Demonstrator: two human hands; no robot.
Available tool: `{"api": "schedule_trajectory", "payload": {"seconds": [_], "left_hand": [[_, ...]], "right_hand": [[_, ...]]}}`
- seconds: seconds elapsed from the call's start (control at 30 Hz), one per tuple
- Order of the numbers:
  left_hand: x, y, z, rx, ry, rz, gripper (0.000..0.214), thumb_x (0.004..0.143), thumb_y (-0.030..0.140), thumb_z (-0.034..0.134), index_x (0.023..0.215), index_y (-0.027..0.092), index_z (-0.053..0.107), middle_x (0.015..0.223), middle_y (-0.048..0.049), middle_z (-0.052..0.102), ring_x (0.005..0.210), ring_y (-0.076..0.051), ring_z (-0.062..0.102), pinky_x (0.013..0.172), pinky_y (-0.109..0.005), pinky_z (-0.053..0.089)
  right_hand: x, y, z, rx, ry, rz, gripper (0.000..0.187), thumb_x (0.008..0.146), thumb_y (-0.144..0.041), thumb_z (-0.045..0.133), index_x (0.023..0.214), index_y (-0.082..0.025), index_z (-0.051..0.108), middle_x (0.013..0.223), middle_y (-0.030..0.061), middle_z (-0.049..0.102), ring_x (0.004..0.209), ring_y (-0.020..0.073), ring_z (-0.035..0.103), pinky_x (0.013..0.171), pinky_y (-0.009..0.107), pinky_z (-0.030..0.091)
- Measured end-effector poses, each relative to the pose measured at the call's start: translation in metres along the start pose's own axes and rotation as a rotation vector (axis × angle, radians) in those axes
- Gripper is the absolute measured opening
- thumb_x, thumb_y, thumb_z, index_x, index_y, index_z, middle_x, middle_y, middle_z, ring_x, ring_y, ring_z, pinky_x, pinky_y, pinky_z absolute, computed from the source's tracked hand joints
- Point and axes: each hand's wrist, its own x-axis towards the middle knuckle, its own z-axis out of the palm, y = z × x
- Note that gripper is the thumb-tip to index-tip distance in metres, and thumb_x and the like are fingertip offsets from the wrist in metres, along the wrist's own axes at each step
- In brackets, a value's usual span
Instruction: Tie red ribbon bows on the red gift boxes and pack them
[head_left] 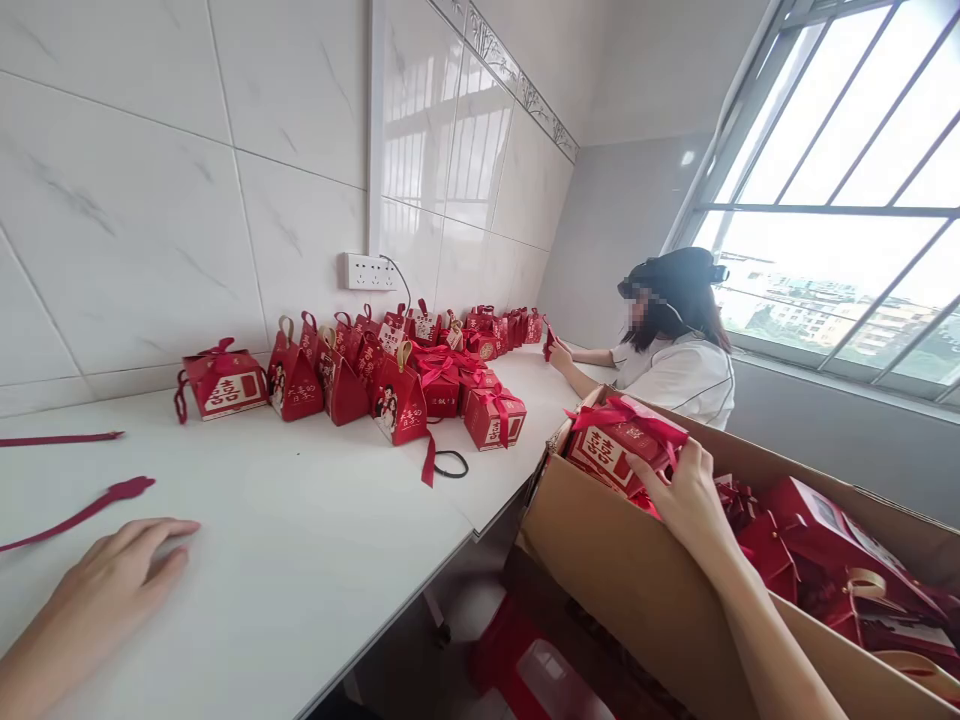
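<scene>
- My right hand (688,492), right of centre, grips a ribboned red gift box (616,448) at the left end of an open cardboard carton (607,555), where more red boxes (840,545) lie jumbled.
- My left hand (124,572), lower left, is empty with its fingers loosely extended; I cannot tell whether it touches the table.
- The white table (292,560) spreads from the lower left to the centre, with two red straps (112,492) near the left edge.
- Small red packages (401,400) stand along the wall through mid-frame, a black loop (453,464) just beside the nearest ones.
- Pale marbled tiles (127,170) cover the upper left, with a white socket strip (367,272) low on them.
- A barred window (847,212) fills the upper right; in front, a person (675,370) in white holds something red.
</scene>
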Motion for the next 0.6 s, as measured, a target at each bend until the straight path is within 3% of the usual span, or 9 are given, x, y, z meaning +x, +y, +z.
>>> {"api": "schedule_trajectory", "payload": {"seconds": [0.2,0.37,0.6], "left_hand": [[0.003,-0.007,-0.002,-0.083,-0.110,-0.040,0.027,0.070,0.043,0.042,0.081,0.033,0.065,0.095,0.0006,0.070,0.094,-0.027,0.063,0.079,-0.037,0.049],[-0.002,0.004,-0.007,-0.018,-0.121,-0.021,0.032,0.076,0.038,0.037,0.089,0.027,0.064,0.102,-0.0054,0.067,0.099,-0.026,0.062,0.086,-0.037,0.048],[-0.003,0.011,-0.009,0.000,-0.108,-0.026,0.032,0.075,0.038,0.036,0.088,0.027,0.063,0.101,-0.0048,0.068,0.099,-0.027,0.062,0.084,-0.037,0.049]], "right_hand": [[0.000,-0.002,0.000,-0.063,-0.037,-0.019,0.056,0.071,-0.062,0.049,0.105,-0.017,0.043,0.109,0.0167,0.044,0.113,0.0380,0.045,0.092,0.057,0.040],[-0.005,-0.003,-0.006,-0.058,0.005,-0.207,0.059,0.075,-0.061,0.047,0.114,-0.017,0.041,0.119,0.0186,0.042,0.121,0.0370,0.040,0.094,0.055,0.038],[-0.005,0.015,0.011,-0.127,-0.272,-0.090,0.053,0.075,-0.054,0.046,0.112,-0.016,0.044,0.117,0.0189,0.052,0.115,0.0346,0.050,0.094,0.052,0.042]]}}
